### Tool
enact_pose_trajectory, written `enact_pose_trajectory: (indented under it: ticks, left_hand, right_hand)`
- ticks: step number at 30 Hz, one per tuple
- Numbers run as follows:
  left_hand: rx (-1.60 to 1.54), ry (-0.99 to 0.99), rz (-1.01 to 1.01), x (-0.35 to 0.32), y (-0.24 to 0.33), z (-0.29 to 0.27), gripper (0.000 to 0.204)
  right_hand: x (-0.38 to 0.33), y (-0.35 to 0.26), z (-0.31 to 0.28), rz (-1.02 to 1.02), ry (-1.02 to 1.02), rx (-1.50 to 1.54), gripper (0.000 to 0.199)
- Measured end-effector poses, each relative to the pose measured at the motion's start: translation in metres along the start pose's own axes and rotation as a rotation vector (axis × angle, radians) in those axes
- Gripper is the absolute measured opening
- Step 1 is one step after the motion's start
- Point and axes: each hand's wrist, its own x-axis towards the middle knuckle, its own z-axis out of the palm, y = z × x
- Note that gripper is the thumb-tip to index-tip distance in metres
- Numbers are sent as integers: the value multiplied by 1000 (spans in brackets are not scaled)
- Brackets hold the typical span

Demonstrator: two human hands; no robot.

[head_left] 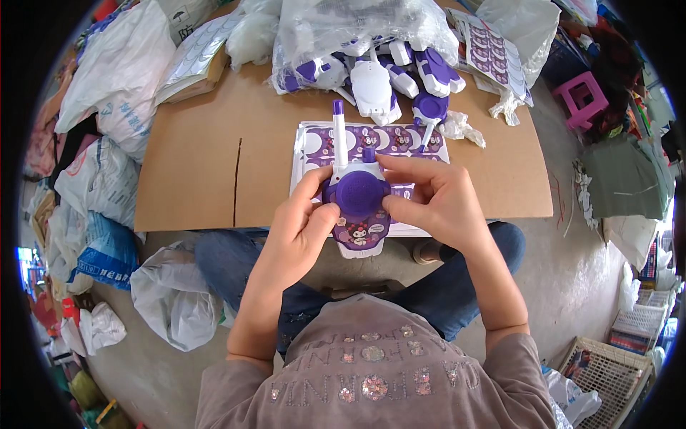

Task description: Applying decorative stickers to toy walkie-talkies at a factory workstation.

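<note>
A purple and white toy walkie-talkie is held upright over the table's near edge, its white antenna with a purple tip pointing away from me. A cartoon sticker covers its lower front. My left hand grips its left side with thumb and fingers. On the other side, my right hand pinches it near the short purple knob. Beneath it lie sticker sheets with purple cartoon designs, partly hidden by the toy and my hands. Beyond them, several more purple and white toy walkie-talkies spill from a clear plastic bag.
The cardboard-topped table also bears a stack of silvery sheets at left, more sticker sheets at right and crumpled paper. Plastic bags crowd the left floor. A pink stool and a white basket stand at right.
</note>
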Motion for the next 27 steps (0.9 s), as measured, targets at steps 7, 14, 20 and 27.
enact_pose_trajectory:
  ticks: [7, 14, 20, 27]
  left_hand:
    - [194, 74, 100, 6, -7, 2, 31]
    - [253, 303, 199, 15, -21, 11, 26]
    - [218, 544, 232, 19, -34, 1, 31]
    - [320, 685, 235, -14, -30, -35, 32]
  right_hand:
    - [3, 13, 6, -2, 82, 110, 39]
    - [1, 28, 42, 48, 246, 277, 33]
    - [1, 27, 64, -174, 49, 132, 71]
    - [17, 20, 97, -54, -166, 307, 54]
